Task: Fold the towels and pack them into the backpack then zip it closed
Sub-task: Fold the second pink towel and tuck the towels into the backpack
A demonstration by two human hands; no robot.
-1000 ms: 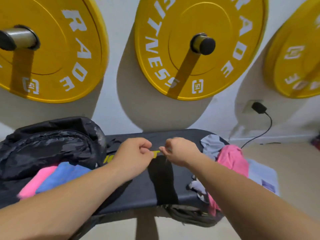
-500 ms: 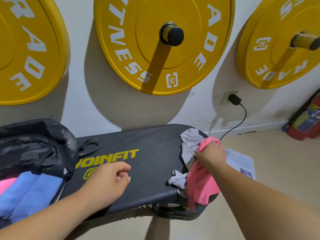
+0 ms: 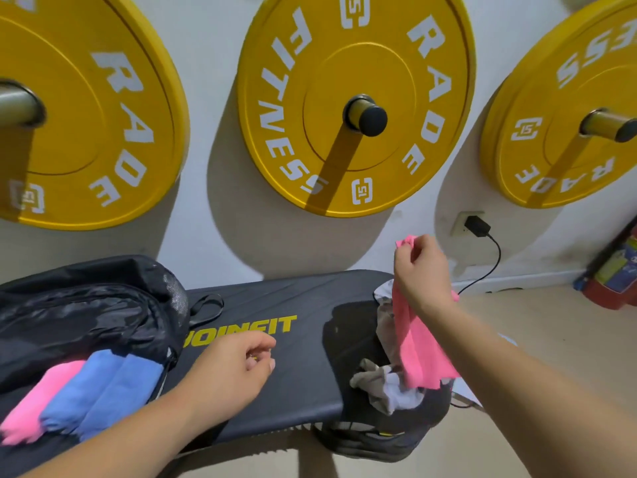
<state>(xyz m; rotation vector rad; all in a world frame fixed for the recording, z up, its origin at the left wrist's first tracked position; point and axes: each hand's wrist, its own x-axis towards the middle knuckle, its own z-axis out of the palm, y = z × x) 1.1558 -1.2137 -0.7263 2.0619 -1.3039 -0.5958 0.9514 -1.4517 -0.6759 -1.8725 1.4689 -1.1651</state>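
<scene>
Hands apart: right hand (image 3: 418,270) pinches pink towel (image 3: 418,346) by corner, probably so it hangs open for folding; left hand (image 3: 231,370) empty over bench (image 3: 293,301).

At 3 o'clock the right hand (image 3: 418,270) pinches a pink towel (image 3: 422,350) by its top corner, above a crumpled grey towel (image 3: 389,391) on the counter (image 3: 293,395). The left hand (image 3: 234,370), loosely curled, is at 6 o'clock. At 8 o'clock the open backpack (image 3: 86,312) holds folded towels (image 3: 103,388).
</scene>
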